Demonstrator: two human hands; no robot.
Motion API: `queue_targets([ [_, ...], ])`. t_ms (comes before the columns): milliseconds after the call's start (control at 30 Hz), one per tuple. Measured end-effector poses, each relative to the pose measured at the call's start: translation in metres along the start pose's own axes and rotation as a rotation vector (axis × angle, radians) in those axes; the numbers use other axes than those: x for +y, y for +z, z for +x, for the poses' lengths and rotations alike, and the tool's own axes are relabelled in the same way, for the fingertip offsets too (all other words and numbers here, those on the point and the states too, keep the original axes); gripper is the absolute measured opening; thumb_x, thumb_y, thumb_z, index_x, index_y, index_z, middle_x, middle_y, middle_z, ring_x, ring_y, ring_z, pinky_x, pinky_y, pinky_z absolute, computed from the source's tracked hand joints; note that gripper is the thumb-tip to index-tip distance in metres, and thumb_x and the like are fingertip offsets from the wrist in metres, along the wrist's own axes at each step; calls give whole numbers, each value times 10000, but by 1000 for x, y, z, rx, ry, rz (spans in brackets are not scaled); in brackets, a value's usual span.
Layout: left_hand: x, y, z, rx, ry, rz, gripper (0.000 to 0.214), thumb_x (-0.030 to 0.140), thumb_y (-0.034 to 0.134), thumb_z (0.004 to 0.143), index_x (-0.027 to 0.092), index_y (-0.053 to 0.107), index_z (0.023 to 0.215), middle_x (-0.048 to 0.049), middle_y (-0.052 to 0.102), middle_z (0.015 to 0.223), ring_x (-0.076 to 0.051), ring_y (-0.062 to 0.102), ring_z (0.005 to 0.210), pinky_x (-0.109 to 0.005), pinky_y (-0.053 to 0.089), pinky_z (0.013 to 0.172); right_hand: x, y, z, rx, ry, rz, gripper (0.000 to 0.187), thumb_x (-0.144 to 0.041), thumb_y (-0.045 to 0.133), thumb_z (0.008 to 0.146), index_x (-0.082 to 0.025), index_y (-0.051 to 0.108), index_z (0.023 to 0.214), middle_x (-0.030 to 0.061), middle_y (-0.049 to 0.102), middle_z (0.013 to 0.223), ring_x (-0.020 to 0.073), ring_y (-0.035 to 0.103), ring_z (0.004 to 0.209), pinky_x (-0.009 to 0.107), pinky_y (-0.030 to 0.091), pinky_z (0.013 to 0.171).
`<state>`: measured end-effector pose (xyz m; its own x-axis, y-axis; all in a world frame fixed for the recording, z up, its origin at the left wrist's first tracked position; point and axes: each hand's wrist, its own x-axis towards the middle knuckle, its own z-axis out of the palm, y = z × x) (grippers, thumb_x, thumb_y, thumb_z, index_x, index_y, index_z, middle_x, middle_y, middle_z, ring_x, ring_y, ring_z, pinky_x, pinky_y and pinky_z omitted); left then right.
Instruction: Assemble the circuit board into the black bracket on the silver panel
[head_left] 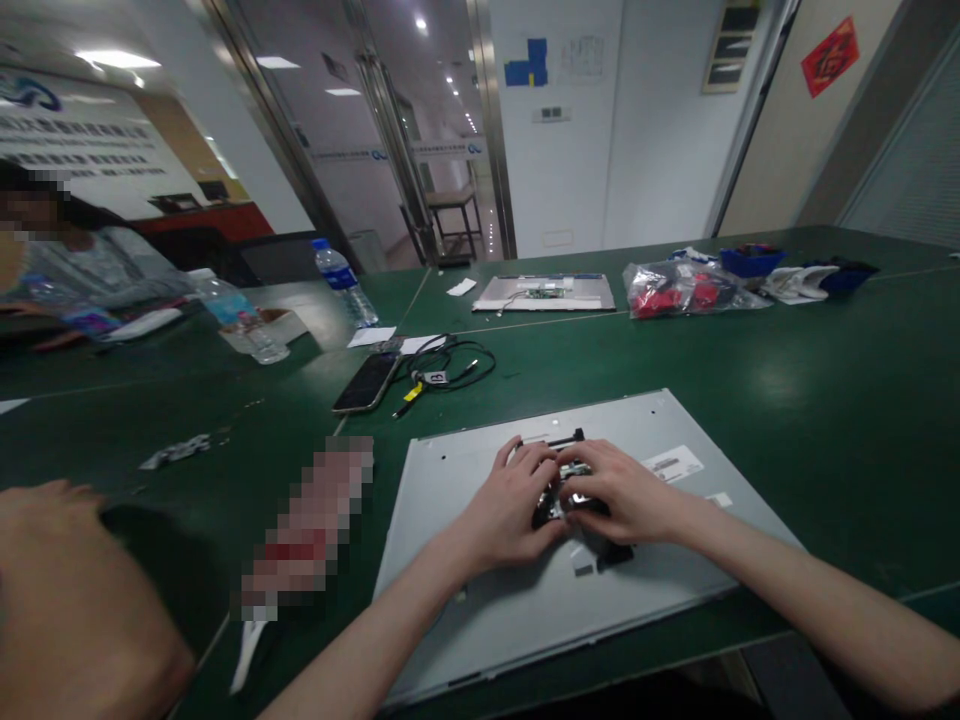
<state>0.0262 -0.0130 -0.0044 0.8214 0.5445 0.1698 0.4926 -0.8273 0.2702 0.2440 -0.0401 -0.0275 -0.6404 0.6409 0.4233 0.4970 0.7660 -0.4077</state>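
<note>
A large flat light-grey metal panel (465, 640), looking like the back of a display, lies on the green table in front of me. Over its middle, my left hand (514, 505) has its fingers curled around one side of a small black and silver part (553, 503). From the other side my right hand (626, 490) grips the same part, thumb and fingers bent inward. Most of that part is hidden by the fingers. Black pieces show just beyond and below the hands, and a white label (675, 464) is stuck on the panel to the right.
Beyond the panel lie a phone (367, 383) and a coiled black cable (472, 372). Water bottles (345, 283) stand at the back left. Farther off are another panel (544, 293) and a plastic bag (682, 290). Another person's arm (82, 600) reaches in at left.
</note>
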Motion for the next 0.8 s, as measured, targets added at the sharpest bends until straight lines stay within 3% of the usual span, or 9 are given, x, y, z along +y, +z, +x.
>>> queue_targets([
  [267,1,-2,0,-6,1,-13,551,389,724,763,226,502,1241,-92,558,1253,-300,461,1255,-550,197,1178,1,5,-1,-32,34,15,207,-180,661,830,-199,595,1025,127,543,1274,276,496,1198,472,441,985],
  [800,3,0,0,16,-2,-32,275,290,613,827,211,547,1083,-88,593,1179,-278,505,1191,-545,242,1155,-2,7,1,-63,62,30,250,-157,655,813,-187,566,1044,131,533,1285,270,491,1202,448,429,1005],
])
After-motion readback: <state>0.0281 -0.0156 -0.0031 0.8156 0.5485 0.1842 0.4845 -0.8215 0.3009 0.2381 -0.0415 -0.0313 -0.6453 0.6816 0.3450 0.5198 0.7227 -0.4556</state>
